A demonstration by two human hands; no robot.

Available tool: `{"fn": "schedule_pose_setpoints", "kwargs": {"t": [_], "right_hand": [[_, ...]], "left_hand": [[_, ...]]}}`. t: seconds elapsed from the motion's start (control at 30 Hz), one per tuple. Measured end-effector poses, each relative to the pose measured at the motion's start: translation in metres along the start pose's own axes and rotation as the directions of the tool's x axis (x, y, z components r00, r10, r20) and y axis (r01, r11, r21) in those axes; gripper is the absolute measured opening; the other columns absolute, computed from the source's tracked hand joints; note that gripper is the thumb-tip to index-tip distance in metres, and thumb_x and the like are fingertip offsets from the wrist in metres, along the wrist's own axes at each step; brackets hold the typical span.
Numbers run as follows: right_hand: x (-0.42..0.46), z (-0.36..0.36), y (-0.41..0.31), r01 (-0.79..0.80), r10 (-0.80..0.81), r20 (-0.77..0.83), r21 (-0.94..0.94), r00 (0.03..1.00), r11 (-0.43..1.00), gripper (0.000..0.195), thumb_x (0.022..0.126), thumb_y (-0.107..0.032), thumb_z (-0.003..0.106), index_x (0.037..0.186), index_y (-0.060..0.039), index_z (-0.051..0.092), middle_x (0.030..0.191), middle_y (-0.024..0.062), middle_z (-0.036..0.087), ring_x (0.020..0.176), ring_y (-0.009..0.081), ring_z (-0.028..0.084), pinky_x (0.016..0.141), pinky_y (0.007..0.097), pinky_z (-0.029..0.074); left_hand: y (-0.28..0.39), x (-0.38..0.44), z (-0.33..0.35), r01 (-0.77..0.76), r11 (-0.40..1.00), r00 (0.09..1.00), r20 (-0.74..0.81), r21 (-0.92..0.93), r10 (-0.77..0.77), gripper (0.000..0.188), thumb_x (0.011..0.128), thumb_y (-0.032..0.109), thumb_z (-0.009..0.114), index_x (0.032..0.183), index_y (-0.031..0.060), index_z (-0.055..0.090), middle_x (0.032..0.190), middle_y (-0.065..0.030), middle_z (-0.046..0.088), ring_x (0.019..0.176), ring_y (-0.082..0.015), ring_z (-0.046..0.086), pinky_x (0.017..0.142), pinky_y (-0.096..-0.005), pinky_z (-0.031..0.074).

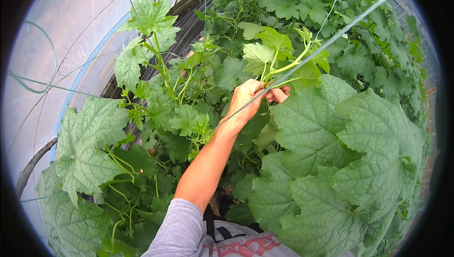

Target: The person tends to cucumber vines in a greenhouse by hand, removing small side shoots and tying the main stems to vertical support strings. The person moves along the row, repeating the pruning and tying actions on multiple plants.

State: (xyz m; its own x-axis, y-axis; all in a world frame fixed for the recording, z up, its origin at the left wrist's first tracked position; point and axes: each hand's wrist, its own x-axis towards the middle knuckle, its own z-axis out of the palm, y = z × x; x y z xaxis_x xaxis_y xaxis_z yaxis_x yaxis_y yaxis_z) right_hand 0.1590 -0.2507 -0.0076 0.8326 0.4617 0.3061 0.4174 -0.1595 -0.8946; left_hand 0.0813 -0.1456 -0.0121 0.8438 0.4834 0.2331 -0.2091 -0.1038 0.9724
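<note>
My left hand (pixel 247 95) reaches up from the bottom centre, its fingers closed on the pale green stem of a climbing gourd vine (pixel 294 64). Just to its right, the fingers of my right hand (pixel 278 94) are curled at the same stem. Large leaves hide the rest of that hand and its arm. Above the hands the shoot slants up to the right, with young leaves (pixel 258 58) and a budded tip (pixel 305 34). A green twine (pixel 331 10) rises from near this tip. What lies between the fingertips is too small to make out.
A taut blue-green cord (pixel 340 32) crosses diagonally in front of my hands and left forearm. Broad gourd leaves (pixel 379 154) crowd the right side. Another shoot (pixel 161 64) stands at left, near clear plastic sheeting (pixel 46 55) and black ground film (pixel 184 32). Loose twine (pixel 53 49) hangs far left.
</note>
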Motion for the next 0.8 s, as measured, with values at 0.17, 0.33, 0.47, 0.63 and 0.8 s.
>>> {"fn": "schedule_pose_setpoints", "kwargs": {"t": [0.17, 0.33, 0.47, 0.63, 0.8], "right_hand": [[-0.001, -0.003, -0.011, -0.101, 0.1, 0.011, 0.107, 0.995, 0.989, 0.024, 0.089, -0.021, 0.066, 0.102, -0.0005, 0.061, 0.082, 0.0061, 0.061, 0.065, 0.0132, 0.056, 0.059, 0.0273, 0.046], [0.002, -0.004, -0.02, -0.204, 0.2, 0.041, 0.221, 0.979, 0.954, 0.027, 0.09, -0.022, 0.065, 0.104, 0.0007, 0.06, 0.082, 0.0059, 0.062, 0.064, 0.0116, 0.056, 0.059, 0.026, 0.045], [0.005, -0.006, -0.022, -0.15, 0.191, -0.107, 0.307, 0.976, 0.94, 0.037, 0.09, -0.027, 0.065, 0.111, 0.0023, 0.058, 0.083, 0.0073, 0.062, 0.057, 0.0092, 0.053, 0.052, 0.0248, 0.043], [0.011, -0.021, -0.023, -0.358, 0.345, 0.099, 0.192, 0.934, 0.914, 0.039, 0.09, -0.031, 0.065, 0.112, 0.0003, 0.06, 0.081, 0.0059, 0.062, 0.063, 0.0095, 0.056, 0.055, 0.0246, 0.045], [0.005, -0.019, -0.015, -0.251, 0.24, 0.138, 0.071, 0.961, 0.965, 0.028, 0.093, -0.027, 0.061, 0.109, -0.0042, 0.064, 0.079, 0.003, 0.06, 0.063, 0.0094, 0.057, 0.052, 0.0238, 0.044]], "left_hand": [[-0.022, 0.0, 0.005, -0.013, 1.0, 0.99, -0.143, 0.017, 0.015, 0.016, 0.085, -0.004, 0.062, 0.1, -0.003, 0.067, 0.09, -0.0048, 0.062, 0.079, -0.012, 0.063, 0.071, -0.0256, 0.052], [-0.032, 0.001, 0.006, 0.014, 1.0, 0.964, -0.265, 0.014, -0.01, 0.012, 0.083, -0.001, 0.065, 0.095, -0.0017, 0.066, 0.085, -0.0073, 0.062, 0.075, -0.0152, 0.062, 0.067, -0.0271, 0.05], [-0.021, -0.007, 0.019, -0.094, 0.969, 0.978, -0.16, 0.229, 0.132, 0.014, 0.079, 0.0, 0.068, 0.093, 0.0009, 0.064, 0.086, -0.0088, 0.062, 0.075, -0.019, 0.063, 0.068, -0.0276, 0.05], [-0.024, -0.013, 0.011, -0.006, 0.999, 0.997, -0.071, 0.049, 0.01, 0.027, 0.086, 0.002, 0.061, 0.112, -0.0024, 0.06, 0.099, -0.01, 0.066, 0.085, -0.0169, 0.063, 0.072, -0.0277, 0.05], [0.022, -0.003, -0.001, 0.378, 0.887, 0.903, -0.105, -0.265, -0.416, 0.029, 0.095, 0.028, 0.056, 0.094, -0.0003, 0.06, 0.081, -0.0061, 0.061, 0.064, -0.0114, 0.057, 0.059, -0.0244, 0.046]]}}
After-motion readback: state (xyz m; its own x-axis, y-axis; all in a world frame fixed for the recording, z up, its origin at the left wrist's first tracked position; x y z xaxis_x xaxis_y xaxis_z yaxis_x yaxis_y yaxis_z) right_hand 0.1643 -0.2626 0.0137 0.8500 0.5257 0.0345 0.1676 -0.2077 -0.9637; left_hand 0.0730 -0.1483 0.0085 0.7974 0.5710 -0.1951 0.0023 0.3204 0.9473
